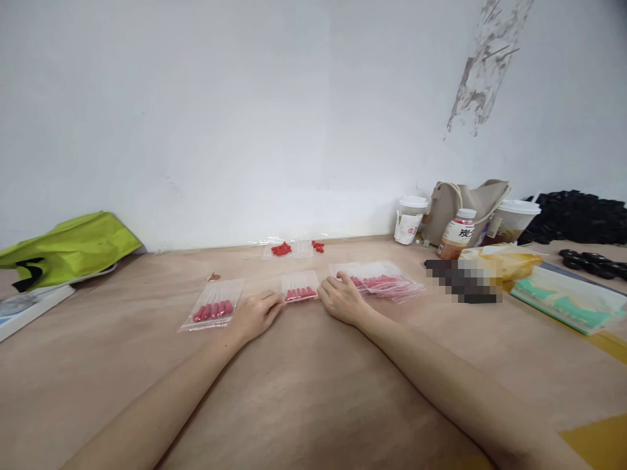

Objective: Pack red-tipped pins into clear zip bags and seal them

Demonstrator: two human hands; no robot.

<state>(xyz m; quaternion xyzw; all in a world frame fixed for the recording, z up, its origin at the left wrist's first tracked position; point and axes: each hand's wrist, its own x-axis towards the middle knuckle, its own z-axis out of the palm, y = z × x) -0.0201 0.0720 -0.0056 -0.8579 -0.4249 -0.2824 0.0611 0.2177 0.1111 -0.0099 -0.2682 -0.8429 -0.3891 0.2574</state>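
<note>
Between my hands, a clear plastic bag (pixel 299 282) with a row of small red pieces (pixel 300 293) along its bottom is held at its two lower corners. My left hand (pixel 257 314) is closed at the bag's left corner, thumb and fingers pressed together. At the right corner my right hand (pixel 340 297) is closed with curled fingers, its fingertips partly hidden. Left of my left hand lies a similar bag of red pieces (pixel 213 309). A pile of such bags (pixel 385 282) spreads just right of my right hand, overlapping one another.
Against the wall lie loose red pieces (pixel 281 249) on clear plastic. A lime-green bag (pixel 73 245) is at far left. To the right stand a paper-wrapped cup (pixel 410 222), a drink bottle (pixel 456 235), a grey handbag (pixel 441 205) and a packet of green items (pixel 568 300).
</note>
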